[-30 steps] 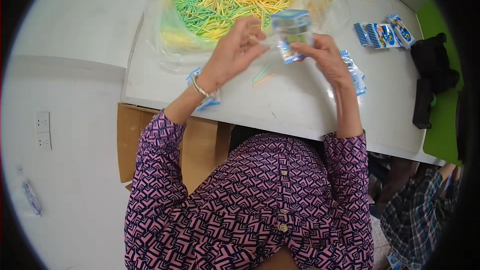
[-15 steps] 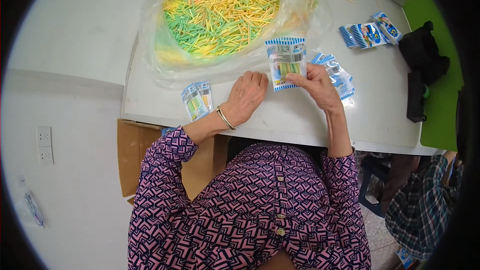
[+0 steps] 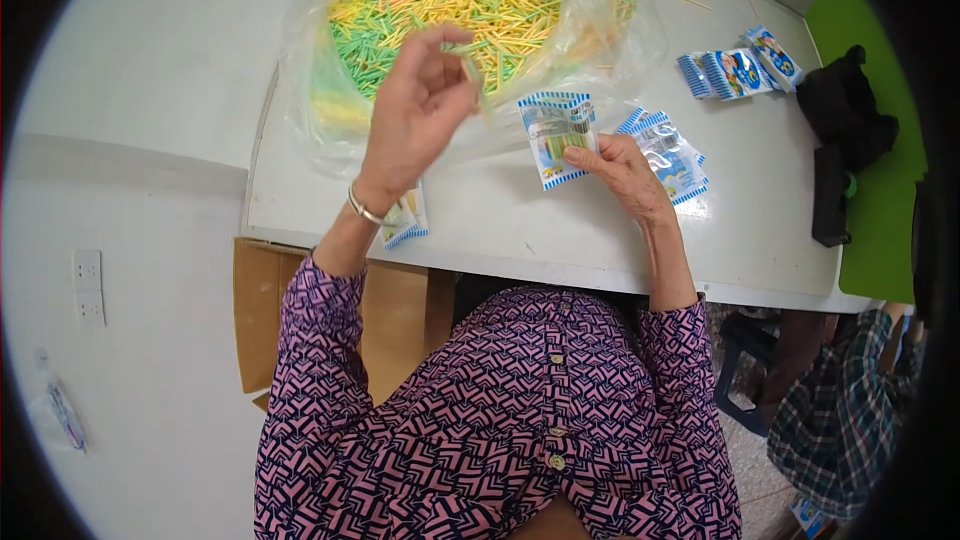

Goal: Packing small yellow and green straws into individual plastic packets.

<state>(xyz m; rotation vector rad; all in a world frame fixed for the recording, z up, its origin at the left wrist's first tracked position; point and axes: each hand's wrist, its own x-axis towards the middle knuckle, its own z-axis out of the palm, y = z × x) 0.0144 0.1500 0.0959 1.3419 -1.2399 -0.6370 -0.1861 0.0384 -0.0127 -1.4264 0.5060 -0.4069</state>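
Observation:
My left hand [image 3: 420, 110] is raised at the near rim of a big clear plastic bag [image 3: 300, 110]. Its fingers are closed in a pinch on a pale yellow-green stick [image 3: 477, 80], blurred, and whether there is more than one I cannot tell. Thin yellow, orange and green sticks [image 3: 470, 0] fill the bag. Between thumb and fingers, my right hand [image 3: 628, 172] grips a small clear packet [image 3: 553, 130] with blue striped ends, its top edge parted and sticks showing inside. Just behind that hand lie more such packets [image 3: 675, 160]. Under my left wrist, other filled packets [image 3: 408, 225] are partly hidden.
A stack of blue and white packets [image 3: 730, 72] lies at the far right, beside a black object [image 3: 850, 105] and a green panel [image 3: 885, 140]. An open cardboard box [image 3: 262, 310] stands below the table's left front edge. Another person's plaid sleeve [image 3: 840, 410] shows at lower right.
My left hand has risen from the table beside the packet toward the bag and now pinches a stick. The packet in my right hand has tilted and shifted slightly left and down.

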